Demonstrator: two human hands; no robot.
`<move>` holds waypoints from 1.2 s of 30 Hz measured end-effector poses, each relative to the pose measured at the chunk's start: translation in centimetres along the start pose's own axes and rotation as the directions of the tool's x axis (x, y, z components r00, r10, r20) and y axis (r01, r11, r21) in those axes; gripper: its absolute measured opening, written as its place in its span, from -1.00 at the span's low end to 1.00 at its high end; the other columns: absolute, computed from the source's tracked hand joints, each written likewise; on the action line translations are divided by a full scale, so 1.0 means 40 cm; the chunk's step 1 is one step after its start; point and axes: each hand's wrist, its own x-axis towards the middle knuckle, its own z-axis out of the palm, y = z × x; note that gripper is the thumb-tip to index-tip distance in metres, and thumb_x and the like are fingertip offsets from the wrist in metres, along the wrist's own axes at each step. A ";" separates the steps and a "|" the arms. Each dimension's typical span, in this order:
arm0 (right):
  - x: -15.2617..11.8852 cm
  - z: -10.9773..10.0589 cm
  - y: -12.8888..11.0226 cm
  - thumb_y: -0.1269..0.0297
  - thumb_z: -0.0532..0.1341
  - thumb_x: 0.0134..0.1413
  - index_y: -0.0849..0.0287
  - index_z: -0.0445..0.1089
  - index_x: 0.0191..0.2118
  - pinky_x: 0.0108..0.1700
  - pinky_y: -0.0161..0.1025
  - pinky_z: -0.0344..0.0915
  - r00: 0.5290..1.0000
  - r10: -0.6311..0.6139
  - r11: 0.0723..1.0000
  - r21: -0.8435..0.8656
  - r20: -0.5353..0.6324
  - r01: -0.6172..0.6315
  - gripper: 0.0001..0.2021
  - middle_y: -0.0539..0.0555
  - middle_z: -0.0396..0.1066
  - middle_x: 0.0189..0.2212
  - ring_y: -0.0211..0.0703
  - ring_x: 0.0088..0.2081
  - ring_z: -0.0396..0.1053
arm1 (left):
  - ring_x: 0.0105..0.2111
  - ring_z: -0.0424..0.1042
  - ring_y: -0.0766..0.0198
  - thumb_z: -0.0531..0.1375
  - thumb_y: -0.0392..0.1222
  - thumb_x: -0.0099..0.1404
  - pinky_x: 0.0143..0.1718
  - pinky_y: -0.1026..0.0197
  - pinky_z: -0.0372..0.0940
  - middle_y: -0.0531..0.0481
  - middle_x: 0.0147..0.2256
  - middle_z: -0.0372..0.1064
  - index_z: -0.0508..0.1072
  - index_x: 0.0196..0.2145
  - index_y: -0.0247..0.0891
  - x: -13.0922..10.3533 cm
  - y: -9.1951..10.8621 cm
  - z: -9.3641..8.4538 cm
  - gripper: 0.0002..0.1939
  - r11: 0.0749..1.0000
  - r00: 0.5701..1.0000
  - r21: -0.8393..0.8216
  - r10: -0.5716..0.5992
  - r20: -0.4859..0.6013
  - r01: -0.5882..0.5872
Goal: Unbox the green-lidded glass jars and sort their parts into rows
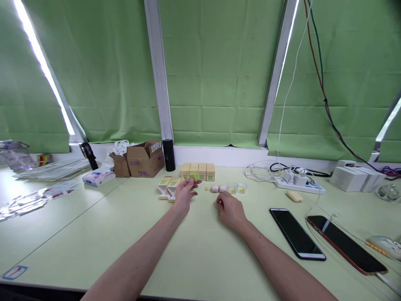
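Note:
My left hand (184, 193) is closed on a small yellow-green round object (195, 177), held up between thumb and fingers in front of a row of small tan boxes (206, 168). Left of that hand lie opened tan boxes (165, 182) with white inner flaps. My right hand (231, 208) is pinched low over the table; whatever its fingertips hold is too small to make out. Just beyond it are pinkish-white cylinders (214, 188) and small clear cases (241, 188) with yellow bits inside. A tiny yellow piece (206, 188) lies between my hands.
Two phones (297, 233) lie at the right, with a power strip (300, 184) and loose white cables behind them. At the back left stand a cardboard box (144, 161), a black cylinder (168, 155) and a tissue pack (99, 177). White boxes (351, 179) are at the far right.

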 end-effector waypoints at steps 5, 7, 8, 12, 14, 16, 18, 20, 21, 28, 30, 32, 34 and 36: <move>0.000 0.002 -0.001 0.55 0.22 0.17 0.12 0.41 -0.29 -0.38 -0.28 -0.05 1.000 0.002 1.000 0.016 0.000 -0.002 -0.84 0.01 0.49 -0.22 -0.19 -0.28 0.39 | -0.08 0.41 -0.01 0.40 0.08 0.12 -0.07 0.05 0.31 -0.11 -0.24 0.57 0.59 -0.36 -0.19 0.050 0.027 -0.027 -0.71 0.907 0.950 0.351 0.290 -0.114 -0.234; 0.001 0.003 -0.001 0.55 0.22 0.16 0.12 0.41 -0.29 -0.38 -0.28 -0.04 1.000 -0.003 1.000 0.018 -0.002 0.003 -0.84 0.01 0.48 -0.23 -0.19 -0.28 0.39 | 0.06 0.31 -0.09 0.37 0.03 0.18 0.11 -0.07 0.21 -0.11 -0.19 0.59 0.64 -0.37 -0.14 0.069 0.029 -0.035 -0.80 0.753 0.889 0.542 0.457 -0.022 -0.373; 0.001 0.003 -0.001 0.55 0.23 0.16 0.12 0.41 -0.29 -0.38 -0.28 -0.04 1.000 -0.005 1.000 0.018 -0.002 0.005 -0.84 0.01 0.48 -0.23 -0.19 -0.28 0.39 | 0.09 0.26 -0.11 0.34 0.00 0.22 0.16 -0.12 0.16 -0.11 -0.17 0.59 0.65 -0.38 -0.12 0.078 0.027 -0.037 -0.82 0.665 0.860 0.611 0.508 0.051 -0.430; 0.001 0.004 -0.002 0.56 0.23 0.16 0.11 0.40 -0.30 -0.38 -0.28 -0.03 1.000 -0.011 1.000 0.014 0.003 0.011 -0.83 0.01 0.48 -0.24 -0.19 -0.28 0.40 | 0.08 0.24 -0.12 0.25 -0.13 0.29 0.14 -0.20 0.12 -0.15 -0.15 0.60 0.67 -0.40 -0.10 0.119 0.004 -0.038 -0.82 0.425 0.822 0.733 0.468 0.323 -0.530; 0.001 0.004 -0.001 0.56 0.23 0.16 0.11 0.40 -0.30 -0.38 -0.28 -0.03 1.000 -0.016 1.000 0.010 0.004 0.016 -0.83 0.00 0.48 -0.24 -0.18 -0.27 0.40 | 0.07 0.25 -0.13 0.26 -0.17 0.26 0.12 -0.20 0.12 -0.16 -0.21 0.60 0.66 -0.44 -0.09 0.135 -0.011 -0.037 -0.83 0.357 0.815 0.752 0.417 0.403 -0.554; 0.000 0.006 0.001 0.57 0.23 0.15 0.11 0.40 -0.30 -0.38 -0.27 -0.03 1.000 -0.025 1.000 0.006 -0.004 0.025 -0.82 0.00 0.48 -0.24 -0.19 -0.28 0.40 | 0.05 0.27 -0.14 0.30 -0.17 0.22 0.10 -0.18 0.12 -0.18 -0.30 0.59 0.63 -0.50 -0.10 0.145 -0.026 -0.037 -0.84 0.332 0.809 0.751 0.383 0.447 -0.571; 0.000 0.009 0.004 0.58 0.23 0.15 0.11 0.40 -0.30 -0.38 -0.27 -0.03 0.999 -0.037 0.999 0.010 -0.014 0.037 -0.81 0.00 0.48 -0.25 -0.19 -0.28 0.40 | 0.03 0.27 -0.15 0.31 -0.15 0.21 0.09 -0.17 0.12 -0.20 -0.37 0.56 0.62 -0.53 -0.11 0.150 -0.039 -0.040 -0.82 0.317 0.803 0.748 0.360 0.474 -0.583; 0.000 0.012 0.006 0.58 0.23 0.15 0.10 0.40 -0.30 -0.37 -0.27 -0.03 0.999 -0.042 0.999 0.018 -0.018 0.042 -0.82 0.00 0.48 -0.25 -0.20 -0.28 0.39 | 0.03 0.26 -0.15 0.31 -0.12 0.23 0.09 -0.16 0.11 -0.22 -0.39 0.54 0.59 -0.57 -0.11 0.152 -0.051 -0.044 -0.78 0.297 0.798 0.748 0.343 0.496 -0.593; 0.000 0.013 0.006 0.57 0.23 0.16 0.10 0.40 -0.30 -0.37 -0.27 -0.03 0.999 -0.041 0.999 0.020 -0.016 0.042 -0.82 0.00 0.48 -0.25 -0.20 -0.28 0.39 | 0.04 0.25 -0.15 0.31 -0.11 0.23 0.10 -0.16 0.11 -0.22 -0.39 0.54 0.58 -0.59 -0.12 0.153 -0.056 -0.046 -0.76 0.287 0.795 0.749 0.336 0.504 -0.597; 0.001 0.011 0.001 0.57 0.22 0.17 0.10 0.40 -0.29 -0.37 -0.27 -0.01 0.999 -0.044 0.999 0.015 -0.009 0.044 -0.82 0.00 0.48 -0.24 -0.20 -0.28 0.39 | 0.08 0.22 -0.17 0.32 -0.12 0.23 0.13 -0.20 0.06 -0.22 -0.37 0.52 0.54 -0.63 -0.12 0.159 -0.068 -0.057 -0.71 0.212 0.787 0.767 0.307 0.536 -0.605; 0.001 0.010 -0.001 0.57 0.22 0.18 0.10 0.40 -0.29 -0.36 -0.27 0.00 0.999 -0.043 0.999 0.014 -0.008 0.043 -0.82 0.00 0.48 -0.24 -0.20 -0.28 0.39 | 0.08 0.21 -0.18 0.32 -0.13 0.23 0.14 -0.21 0.05 -0.23 -0.35 0.53 0.55 -0.63 -0.12 0.158 -0.068 -0.058 -0.72 0.187 0.785 0.771 0.290 0.548 -0.608; 0.000 0.010 -0.001 0.57 0.22 0.18 0.10 0.40 -0.29 -0.36 -0.27 0.01 0.999 -0.042 0.999 0.013 -0.007 0.042 -0.82 -0.01 0.48 -0.25 -0.20 -0.28 0.39 | 0.10 0.20 -0.20 0.30 -0.16 0.24 0.14 -0.22 0.05 -0.23 -0.33 0.54 0.57 -0.60 -0.12 0.157 -0.068 -0.058 -0.74 0.160 0.785 0.778 0.269 0.558 -0.608; 0.000 0.010 -0.002 0.57 0.22 0.18 0.10 0.40 -0.29 -0.35 -0.27 0.01 0.999 -0.044 0.999 0.009 -0.008 0.044 -0.82 -0.01 0.48 -0.26 -0.20 -0.27 0.39 | 0.11 0.19 -0.21 0.28 -0.18 0.26 0.15 -0.24 0.05 -0.24 -0.29 0.55 0.59 -0.55 -0.12 0.155 -0.068 -0.059 -0.78 0.135 0.790 0.788 0.248 0.561 -0.601; 0.001 0.010 -0.002 0.57 0.22 0.18 0.10 0.40 -0.29 -0.35 -0.26 0.01 0.999 -0.043 0.999 0.005 0.001 0.043 -0.82 -0.01 0.48 -0.25 -0.20 -0.27 0.39 | 0.13 0.18 -0.22 0.26 -0.19 0.26 0.16 -0.25 0.05 -0.24 -0.24 0.56 0.62 -0.47 -0.12 0.153 -0.067 -0.059 -0.83 0.113 0.801 0.802 0.228 0.554 -0.587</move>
